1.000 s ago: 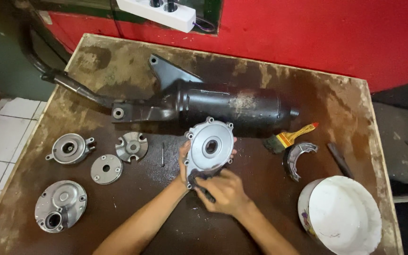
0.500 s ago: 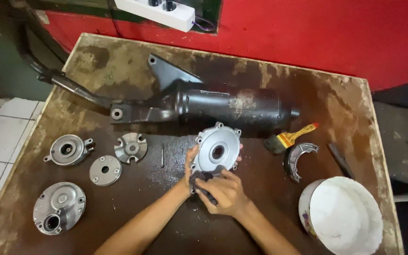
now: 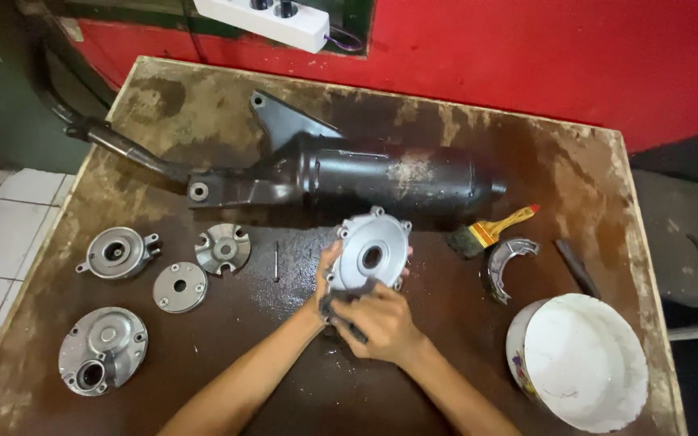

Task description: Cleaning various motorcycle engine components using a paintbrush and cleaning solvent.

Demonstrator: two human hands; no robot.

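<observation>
Silver cover between both hands, tilted

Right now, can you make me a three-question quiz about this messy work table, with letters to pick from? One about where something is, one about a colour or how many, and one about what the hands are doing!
1. Where is the white bucket?
A. the table's near right corner
B. on the black exhaust pipe
C. by the far left edge

2. What colour is the paintbrush handle?
A. blue
B. green
C. yellow with a red tip

3. What is happening with the round metal cover?
A. it lies flat, untouched
B. both hands hold it tilted up
C. it sits in the bucket

Answers:
1 A: the bucket stands at the near right, past the right hand.
2 C: its handle is yellow, ending in red.
3 B: the left hand grips its edge while the right hand presses a dark rag on it.
</observation>
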